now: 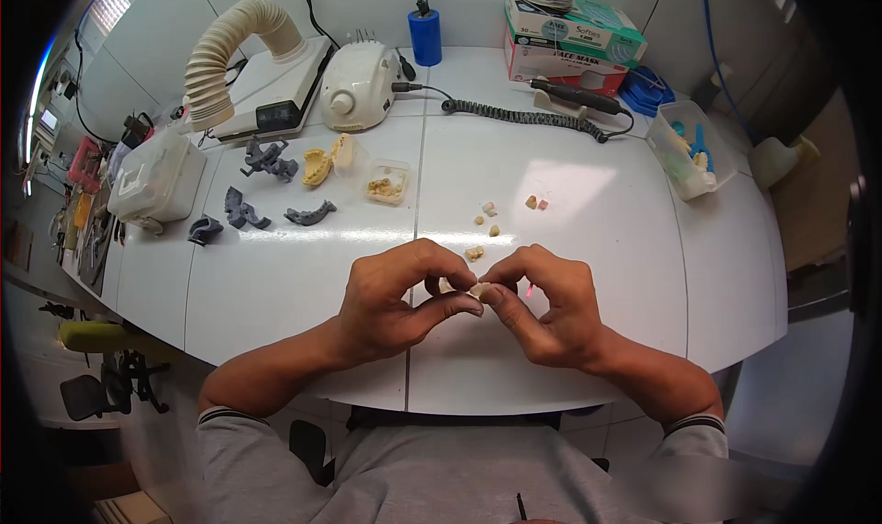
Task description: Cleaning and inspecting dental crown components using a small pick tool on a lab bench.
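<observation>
Both hands meet over the white table [542, 386] with fingertips pinched together. Between them sits a small off-white tooth-like piece [477, 289], mostly covered by the fingers. My left hand [390, 299] grips it from one side, thumb and forefinger closed. From the other side my right hand [556, 308] pinches it the same way. Just beyond the fingertips lies a yellowish tooth-like piece [474, 253]. Farther off are several more small pieces, among them a whitish one [489, 209], a tan one [531, 202] and a pink one [543, 205].
At left are grey dental model parts [242, 210], a yellow dental cast [317, 167] and a clear box of small pieces [386, 183]. Behind stand a white control unit [360, 88] and a ribbed hose [243, 37]. A corded handpiece [576, 96] and plastic tub [680, 161] lie right.
</observation>
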Available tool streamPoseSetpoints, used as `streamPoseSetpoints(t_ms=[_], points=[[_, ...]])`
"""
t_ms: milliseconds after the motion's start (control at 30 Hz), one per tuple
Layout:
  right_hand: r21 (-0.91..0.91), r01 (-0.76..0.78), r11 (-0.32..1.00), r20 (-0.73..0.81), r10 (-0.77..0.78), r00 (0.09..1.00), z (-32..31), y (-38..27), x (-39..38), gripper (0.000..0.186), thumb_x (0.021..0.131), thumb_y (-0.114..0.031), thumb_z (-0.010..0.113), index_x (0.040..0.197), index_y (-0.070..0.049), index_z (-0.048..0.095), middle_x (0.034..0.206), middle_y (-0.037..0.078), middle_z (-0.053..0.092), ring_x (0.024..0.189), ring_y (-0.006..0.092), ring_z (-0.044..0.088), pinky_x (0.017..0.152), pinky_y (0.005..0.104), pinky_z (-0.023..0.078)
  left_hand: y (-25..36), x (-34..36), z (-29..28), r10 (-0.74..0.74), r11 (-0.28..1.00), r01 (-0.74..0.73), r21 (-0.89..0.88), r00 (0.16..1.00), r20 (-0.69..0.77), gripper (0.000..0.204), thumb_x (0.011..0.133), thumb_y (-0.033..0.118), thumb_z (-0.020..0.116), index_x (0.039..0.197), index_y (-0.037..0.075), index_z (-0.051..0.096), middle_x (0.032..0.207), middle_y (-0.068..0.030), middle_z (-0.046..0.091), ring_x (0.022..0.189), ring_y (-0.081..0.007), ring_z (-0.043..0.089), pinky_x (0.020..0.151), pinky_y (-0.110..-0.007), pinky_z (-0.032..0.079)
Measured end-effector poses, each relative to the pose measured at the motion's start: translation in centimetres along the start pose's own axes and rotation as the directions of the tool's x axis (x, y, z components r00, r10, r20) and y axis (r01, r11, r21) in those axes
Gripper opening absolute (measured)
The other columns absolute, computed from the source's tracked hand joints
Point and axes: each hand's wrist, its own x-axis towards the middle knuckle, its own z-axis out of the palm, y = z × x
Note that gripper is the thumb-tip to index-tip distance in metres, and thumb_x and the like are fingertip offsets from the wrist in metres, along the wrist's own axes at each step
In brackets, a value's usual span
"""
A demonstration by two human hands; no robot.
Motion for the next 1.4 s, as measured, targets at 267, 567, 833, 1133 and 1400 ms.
streamPoseSetpoints(t_ms=[267, 567, 833, 1133, 1400], points=[[0.033, 0.029, 0.999, -0.029, -0.028, 0.999, 0.2, -0.2, 0.0, 0.011, 0.09, -0.002, 0.079, 0.099, -0.002, 0.073, 0.09, 0.011, 0.074, 0.075, 0.0226, 0.069, 0.066, 0.0335, 0.054, 0.4, -0.1, 0.2, 0.045, 0.993, -0.042, 0.108, 0.999, -0.023, 0.022, 0.086, 0.001, 0.087, 0.105, 0.005, 0.076, 0.097, -0.0083, 0.078, 0.082, -0.0171, 0.076, 0.063, -0.029, 0.06], [-0.068, 0.142, 0.988, -0.051, -0.145, 0.988, 0.3, -0.6, -0.2, 0.01, 0.081, 0.001, 0.075, 0.089, -0.003, 0.069, 0.075, 0.007, 0.064, 0.064, 0.0218, 0.059, 0.06, 0.0353, 0.048, 1.8, -0.1, 1.0, 0.068, 0.993, -0.067, 0.101, 0.998, -0.004, 0.018, 0.083, -0.003, 0.084, 0.098, 0.004, 0.075, 0.09, -0.007, 0.076, 0.077, -0.016, 0.074, 0.062, -0.028, 0.057], [-0.173, 0.171, 0.97, -0.114, -0.192, 0.975, 0.5, -1.0, -0.5, 0.007, 0.079, 0.002, 0.069, 0.082, -0.003, 0.065, 0.07, 0.007, 0.062, 0.06, 0.0229, 0.058, 0.058, 0.0365, 0.046, 2.2, -0.4, 1.7, -0.105, 0.994, 0.104, -0.039, 0.994, -0.008, 0.015, 0.082, -0.001, 0.085, 0.092, 0.004, 0.075, 0.087, -0.0051, 0.075, 0.07, -0.0108, 0.065, 0.058, -0.026, 0.048], [-0.064, 0.047, 0.997, -0.083, -0.053, 0.995, 0.2, -0.3, -0.6, 0.007, 0.092, -0.007, 0.069, 0.09, -0.001, 0.066, 0.073, 0.01, 0.064, 0.063, 0.0219, 0.06, 0.056, 0.0364, 0.047, 2.2, -0.4, 1.5, -0.285, 0.939, 0.281, -0.199, 0.959, 0.009, 0.009, 0.089, -0.001, 0.082, 0.094, 0.001, 0.076, 0.088, -0.0044, 0.075, 0.074, -0.0055, 0.063, 0.06, -0.023, 0.045], [-0.041, 0.059, 0.997, 0.014, -0.058, 0.998, -0.4, -0.7, -0.1, 0.012, 0.09, -0.007, 0.072, 0.096, -0.001, 0.063, 0.083, 0.011, 0.067, 0.069, 0.0259, 0.064, 0.065, 0.0378, 0.051, 2.1, -0.2, 1.3, -0.273, 0.954, 0.273, -0.127, 0.962, 0.017, 0.008, 0.089, 0.002, 0.083, 0.092, 0.002, 0.075, 0.082, -0.0027, 0.077, 0.067, -0.0043, 0.063, 0.055, -0.022, 0.045]])
